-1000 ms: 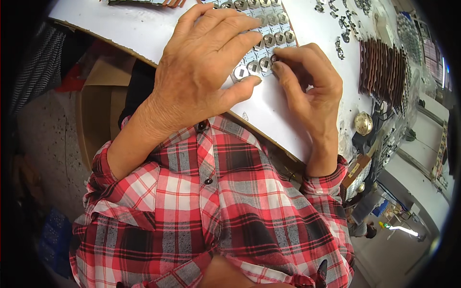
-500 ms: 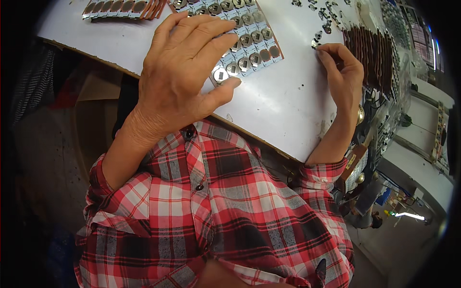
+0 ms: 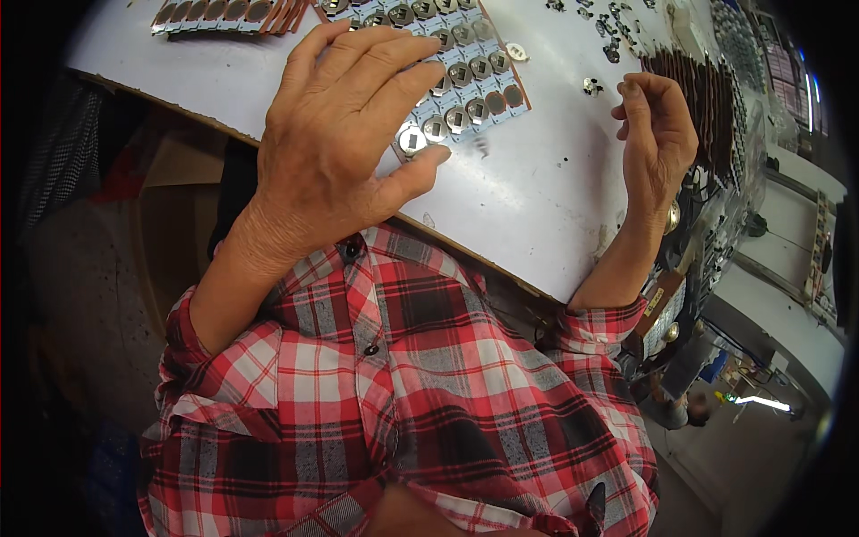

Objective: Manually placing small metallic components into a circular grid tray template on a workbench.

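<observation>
Resting flat with fingers spread wide, the left hand (image 3: pixel 344 148) presses on the brown panel of round metal parts (image 3: pixel 452 85), its grip closing on nothing; the thumb tip lies just beside the nearest corner part. That panel lies under and beyond the fingers, its long axis running away from the person and slightly leftward across the white surface (image 3: pixel 537 197). To the right, well apart, the right hand (image 3: pixel 658 143) hovers above the surface with fingers curled loosely; whether its grip pinches anything I cannot tell. Small loose metal pieces (image 3: pixel 592 86) lie just left of its fingertips. A second strip of parts (image 3: pixel 224 13) sits far left of the left hand.
</observation>
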### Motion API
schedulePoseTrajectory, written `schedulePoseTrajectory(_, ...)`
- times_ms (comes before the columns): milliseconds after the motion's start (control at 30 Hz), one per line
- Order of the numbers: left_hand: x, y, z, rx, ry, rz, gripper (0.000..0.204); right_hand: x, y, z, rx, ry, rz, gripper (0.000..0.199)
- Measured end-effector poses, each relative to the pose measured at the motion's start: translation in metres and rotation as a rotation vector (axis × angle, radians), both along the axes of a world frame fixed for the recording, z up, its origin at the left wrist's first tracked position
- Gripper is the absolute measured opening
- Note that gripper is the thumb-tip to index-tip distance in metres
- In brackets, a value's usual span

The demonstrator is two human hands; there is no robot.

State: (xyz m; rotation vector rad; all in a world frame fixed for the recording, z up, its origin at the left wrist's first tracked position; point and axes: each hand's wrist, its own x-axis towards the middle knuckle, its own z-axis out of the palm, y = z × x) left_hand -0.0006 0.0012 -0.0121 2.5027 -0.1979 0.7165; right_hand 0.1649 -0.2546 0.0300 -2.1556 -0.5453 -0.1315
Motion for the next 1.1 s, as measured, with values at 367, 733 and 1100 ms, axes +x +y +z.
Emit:
schedulePoseTrajectory(367, 0.001, 0.000, 0.004, 0.031, 0.003, 0.006, 0.058, -0.009, 0.007, 0.001, -0.177, -0.030, 0.185, 0.024)
schedulePoseTrajectory(733, 0.001, 0.008, 0.023, 0.060, 0.059, -0.037, 0.051, -0.056, 0.050, 0.008, -0.177, 0.190, 0.739, 0.013)
schedulePoseTrajectory(1100, 0.061, 0.017, -0.062, 0.092, -0.982, -0.123, 0.050, -0.037, 0.031, 0.008, 0.113, 0.474, 0.333, 0.013)
